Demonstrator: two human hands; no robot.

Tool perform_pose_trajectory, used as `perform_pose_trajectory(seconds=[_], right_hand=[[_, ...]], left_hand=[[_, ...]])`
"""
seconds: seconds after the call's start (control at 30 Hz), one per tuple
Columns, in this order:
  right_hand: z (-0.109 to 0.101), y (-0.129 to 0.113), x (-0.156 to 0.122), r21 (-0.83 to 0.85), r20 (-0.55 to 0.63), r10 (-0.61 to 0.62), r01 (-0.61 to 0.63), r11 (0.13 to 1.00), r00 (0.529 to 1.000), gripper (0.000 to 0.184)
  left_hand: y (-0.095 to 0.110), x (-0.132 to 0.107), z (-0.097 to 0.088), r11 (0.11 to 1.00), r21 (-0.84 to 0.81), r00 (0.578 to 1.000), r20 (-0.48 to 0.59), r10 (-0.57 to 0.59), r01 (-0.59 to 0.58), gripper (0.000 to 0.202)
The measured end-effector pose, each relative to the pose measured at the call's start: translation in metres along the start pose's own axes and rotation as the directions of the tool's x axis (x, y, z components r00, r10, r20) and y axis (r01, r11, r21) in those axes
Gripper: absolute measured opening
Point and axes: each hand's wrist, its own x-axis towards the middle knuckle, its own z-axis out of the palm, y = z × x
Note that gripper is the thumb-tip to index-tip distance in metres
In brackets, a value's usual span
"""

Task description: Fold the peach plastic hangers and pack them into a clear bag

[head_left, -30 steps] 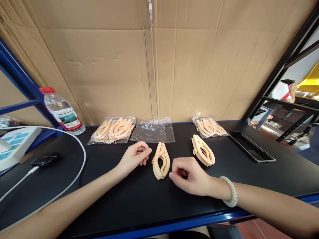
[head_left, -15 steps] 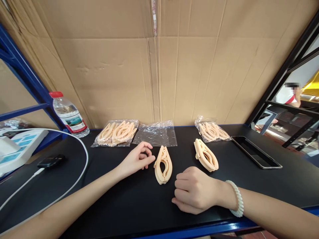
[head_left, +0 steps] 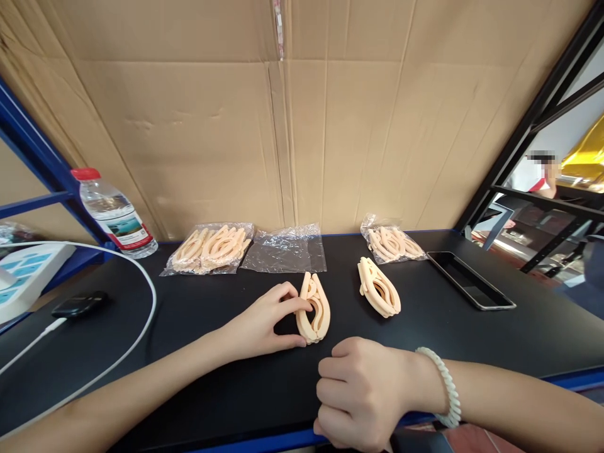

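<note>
In the middle of the black table, a cream folding clothes hanger [head_left: 320, 314] lies folded, its narrow end pointing away from me. My left hand [head_left: 271, 318] grips its left side, index finger over the frame and thumb at the lower end. My right hand [head_left: 356, 390] is closed in a fist by the table's front edge, with nothing showing in it and a pale beaded bracelet at the wrist. Beyond that fist lies a second folded hanger [head_left: 389, 302], tilted and touched by neither hand.
Bagged hangers lie at the back left [head_left: 214, 250] and back right [head_left: 395, 244], with a flat clear bag [head_left: 283, 250] between. A phone [head_left: 472, 280] lies right; a water bottle [head_left: 117, 217], power strip [head_left: 31, 277] and white cable [head_left: 151, 302] are left. Cardboard [head_left: 212, 138] stands behind.
My left hand has moved right and taken hold of the middle hanger's left side. My right fist has come a little nearer to the front edge. The whole view has shifted slightly.
</note>
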Motion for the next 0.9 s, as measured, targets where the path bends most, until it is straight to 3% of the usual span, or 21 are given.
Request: perform_pose_trajectory(seconds=[0.23,0.4,0.5,0.67,0.77,0.9], right_hand=[[0.004,0.0,-0.003,0.001,0.003,-0.007,0.007,1.0,1.0,0.032],[0.007,-0.002,-0.005,-0.008,-0.009,-0.045,0.045,0.999,0.999,0.03],[0.008,-0.002,-0.007,-0.018,-0.002,-0.043,0.043,0.999,0.999,0.03],[0.005,-0.001,-0.005,-0.038,0.018,-0.029,0.03,0.999,0.999,0.033],[0.003,-0.001,-0.004,-0.044,0.008,-0.022,0.022,0.999,1.0,0.035],[0.004,-0.001,-0.004,-0.058,0.022,-0.017,0.019,0.998,1.0,0.036]], left_hand=[[0.005,0.043,0.02,0.993,0.076,0.996,-0.015,0.092,-0.091,0.043],[0.006,0.062,0.024,0.997,0.059,0.998,-0.026,0.05,-0.048,0.052],[0.006,0.057,0.019,0.996,0.089,0.998,-0.06,0.015,-0.009,0.06],[-0.011,0.036,0.0,0.943,0.302,0.985,-0.143,-0.097,0.137,0.05],[-0.028,0.029,-0.007,0.92,0.334,0.977,-0.124,-0.173,0.205,0.062],[-0.037,0.024,-0.008,0.92,0.339,0.98,-0.048,-0.193,0.197,0.062]])
